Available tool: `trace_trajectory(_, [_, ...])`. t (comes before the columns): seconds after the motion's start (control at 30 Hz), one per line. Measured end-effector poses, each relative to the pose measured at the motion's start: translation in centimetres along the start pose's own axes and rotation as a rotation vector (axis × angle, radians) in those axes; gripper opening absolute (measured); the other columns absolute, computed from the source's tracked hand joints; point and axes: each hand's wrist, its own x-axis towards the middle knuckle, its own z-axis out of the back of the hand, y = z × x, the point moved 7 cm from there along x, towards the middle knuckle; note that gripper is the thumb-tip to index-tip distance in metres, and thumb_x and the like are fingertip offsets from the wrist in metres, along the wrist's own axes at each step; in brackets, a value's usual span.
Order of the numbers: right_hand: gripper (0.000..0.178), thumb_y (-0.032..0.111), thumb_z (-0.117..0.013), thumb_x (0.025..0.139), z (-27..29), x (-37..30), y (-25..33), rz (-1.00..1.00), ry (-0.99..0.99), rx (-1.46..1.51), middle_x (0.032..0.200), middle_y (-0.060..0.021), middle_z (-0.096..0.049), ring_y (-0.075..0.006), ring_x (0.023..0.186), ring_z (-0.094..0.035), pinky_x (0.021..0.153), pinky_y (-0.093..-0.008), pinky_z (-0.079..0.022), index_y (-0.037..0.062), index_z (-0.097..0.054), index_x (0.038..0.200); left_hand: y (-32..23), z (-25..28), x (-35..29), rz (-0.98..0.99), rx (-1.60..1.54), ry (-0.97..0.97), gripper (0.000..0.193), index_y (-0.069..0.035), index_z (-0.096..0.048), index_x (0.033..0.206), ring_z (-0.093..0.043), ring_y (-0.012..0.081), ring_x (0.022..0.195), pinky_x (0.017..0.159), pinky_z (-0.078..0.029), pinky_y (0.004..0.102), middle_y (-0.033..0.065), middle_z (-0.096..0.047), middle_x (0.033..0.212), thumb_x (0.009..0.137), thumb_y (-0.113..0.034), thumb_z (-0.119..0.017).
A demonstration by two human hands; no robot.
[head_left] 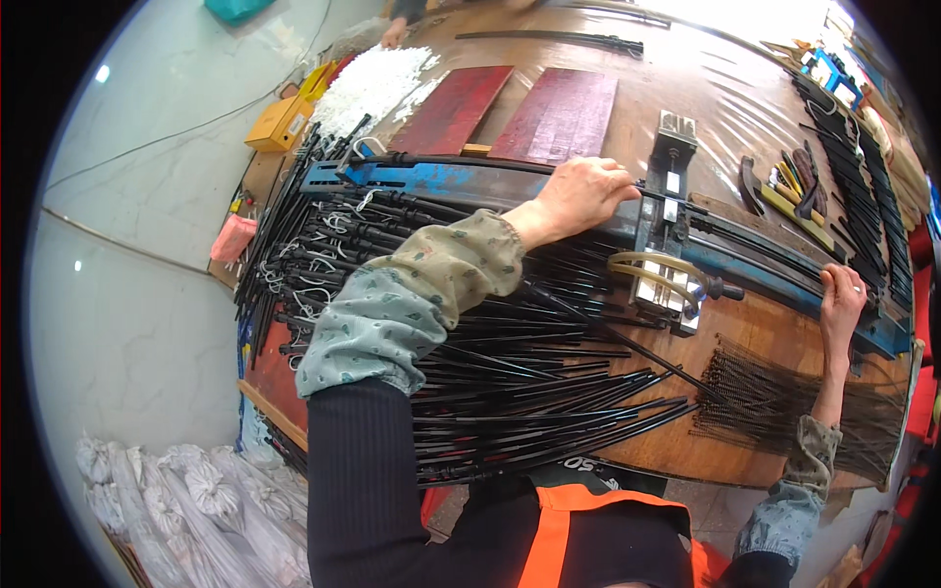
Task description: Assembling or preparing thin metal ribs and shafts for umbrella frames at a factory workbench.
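Observation:
A long blue metal fixture (pixel 431 178) lies across the table, with a metal clamp block (pixel 674 147) mounted on it. My left hand (pixel 585 199) is closed on a thin black rod (pixel 725 218) just left of that block. Farther right, my right hand (pixel 843 304) pinches with thumb and fingers at the rod's right end, above the fixture's blue rail. The fingertips of both hands partly hide what they grip. Nearer me, a curved tan band (pixel 655 263) and a black knob (pixel 727 291) sit on the block's front.
Many black rods (pixel 549 392) with white cords are heaped before the fixture. Thin springs (pixel 750 382) lie front right. Behind are red boards (pixel 554 113), a white pile (pixel 372 88), another person's hand (pixel 394 33), a yellow box (pixel 279 123) and hand tools (pixel 799 191).

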Motion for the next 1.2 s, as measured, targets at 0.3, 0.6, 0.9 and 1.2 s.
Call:
trace_trajectory(0.3, [0.028, 0.011, -0.073, 0.082, 2.8, -2.4, 14.9, 0.069, 0.025, 0.177, 0.094, -0.0029, -0.071, -0.0218, 0.098, -0.063, 0.086, -0.0369, -0.037, 0.0086, -0.068, 0.109, 0.5, -1.2, 0.6, 0.184, 0.223, 0.201, 0.020, -0.009, -0.056, 0.085, -0.067, 0.0364, 0.072, 0.059, -0.052, 0.0479, 0.0145, -0.067, 0.078, 0.096, -0.026, -0.058])
trace_trajectory(0.6, [0.025, 0.016, -0.067, 0.091, 1.8, -2.6, 17.6, -0.032, 0.040, 0.338, 0.093, -0.0054, -0.070, -0.0229, 0.090, -0.060, 0.080, -0.0335, -0.037, 0.0054, -0.066, 0.114, 0.4, -2.0, 0.5, 0.185, 0.272, 0.272, 0.021, -0.009, -0.056, 0.089, -0.065, 0.0384, 0.074, 0.060, -0.050, 0.0472, 0.0149, -0.066, 0.079, 0.097, -0.028, -0.056])
trace_trajectory(0.9, [0.015, 0.009, -0.065, 0.091, -1.7, -0.2, 18.4, -0.152, 0.142, 0.896, 0.071, -0.0094, -0.058, -0.0245, 0.074, -0.054, 0.068, -0.0340, -0.045, -0.0011, -0.063, 0.080, 0.2, -1.5, 0.7, 0.099, 0.250, 0.184, 0.018, -0.009, -0.058, 0.089, -0.065, 0.0365, 0.072, 0.059, -0.050, 0.0449, 0.0135, -0.066, 0.080, 0.096, -0.026, -0.057])
trace_trajectory(1.2, [0.026, 0.027, -0.064, 0.098, -2.1, -2.0, 16.1, -0.590, 0.125, 0.874, 0.078, -0.0085, -0.067, -0.0180, 0.071, -0.062, 0.065, -0.0319, -0.049, 0.0026, -0.064, 0.107, 0.0, -1.6, 0.4, 0.119, 0.263, 0.183, 0.022, -0.009, -0.054, 0.086, -0.065, 0.0375, 0.072, 0.059, -0.049, 0.0462, 0.0131, -0.065, 0.077, 0.097, -0.028, -0.055])
